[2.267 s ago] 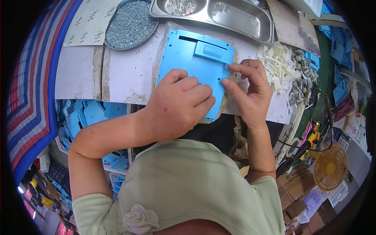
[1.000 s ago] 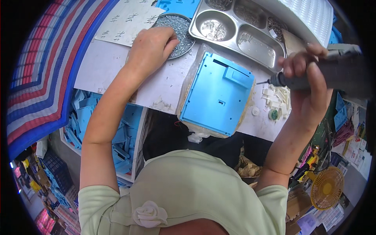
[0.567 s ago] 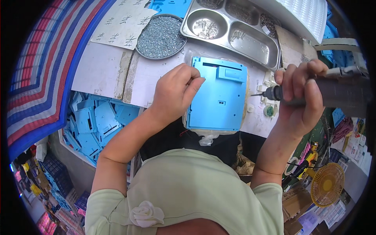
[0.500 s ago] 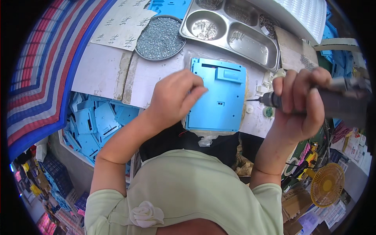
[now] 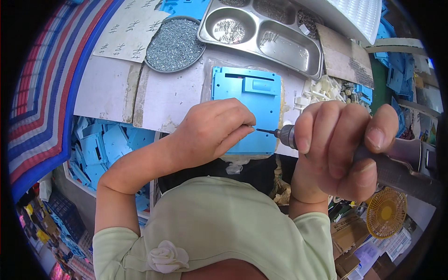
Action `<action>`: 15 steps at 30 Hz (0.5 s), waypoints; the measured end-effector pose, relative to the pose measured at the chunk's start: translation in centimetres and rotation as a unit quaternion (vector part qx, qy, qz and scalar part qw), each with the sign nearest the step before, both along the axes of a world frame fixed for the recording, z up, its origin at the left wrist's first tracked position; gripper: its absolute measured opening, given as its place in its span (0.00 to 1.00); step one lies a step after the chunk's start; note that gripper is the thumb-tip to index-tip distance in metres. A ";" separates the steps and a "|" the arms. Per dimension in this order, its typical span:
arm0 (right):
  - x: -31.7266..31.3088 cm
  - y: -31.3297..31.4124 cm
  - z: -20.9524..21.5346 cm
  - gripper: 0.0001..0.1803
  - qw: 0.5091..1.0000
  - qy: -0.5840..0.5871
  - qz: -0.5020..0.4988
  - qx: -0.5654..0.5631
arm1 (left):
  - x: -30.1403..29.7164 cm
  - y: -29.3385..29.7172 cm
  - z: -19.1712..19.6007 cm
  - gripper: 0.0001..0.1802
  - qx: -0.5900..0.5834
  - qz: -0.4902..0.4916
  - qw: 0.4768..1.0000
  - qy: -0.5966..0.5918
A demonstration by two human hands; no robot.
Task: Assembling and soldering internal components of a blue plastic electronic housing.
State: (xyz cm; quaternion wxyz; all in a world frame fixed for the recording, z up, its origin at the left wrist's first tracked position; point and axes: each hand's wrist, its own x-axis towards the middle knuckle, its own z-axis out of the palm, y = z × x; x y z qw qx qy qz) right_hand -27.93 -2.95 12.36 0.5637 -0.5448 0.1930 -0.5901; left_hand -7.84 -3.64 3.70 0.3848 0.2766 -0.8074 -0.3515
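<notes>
The blue panel [image 5: 249,105] lies flat on the desk [image 5: 172,95], below the steel tray [image 5: 261,35]. The left hand [image 5: 212,130], fingers pinched together, meets the bit of the driver [image 5: 373,158] gripped by the right hand [image 5: 340,149] just over the panel's lower edge. Fastening looks barely begun: no screw visibly seated.

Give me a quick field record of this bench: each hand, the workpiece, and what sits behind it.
left hand: fingertips pinched at the driver's bit tip, over the blue panel
right hand: gripping the electric screwdriver
workpiece: blue plastic panel, flat on the bench
behind: round dish of screws; steel compartment tray
right of panel: white plastic bits
</notes>
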 end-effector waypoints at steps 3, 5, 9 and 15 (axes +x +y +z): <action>-0.1 -0.2 0.1 0.14 1.000 -0.001 0.006 0.002 | -0.2 -0.1 0.2 0.09 0.012 -0.012 1.000 -0.016; -0.2 -0.3 0.1 0.14 1.000 -0.001 0.010 0.000 | -0.4 -0.1 0.3 0.09 0.003 -0.017 0.999 -0.032; 0.2 -0.3 -0.7 0.16 1.000 -0.003 0.013 -0.003 | -0.7 -0.3 0.7 0.10 -0.026 -0.025 0.998 -0.054; -0.6 0.2 -1.1 0.16 1.000 -0.004 -0.002 0.026 | -0.5 -0.6 1.0 0.11 -0.020 -0.042 0.997 -0.069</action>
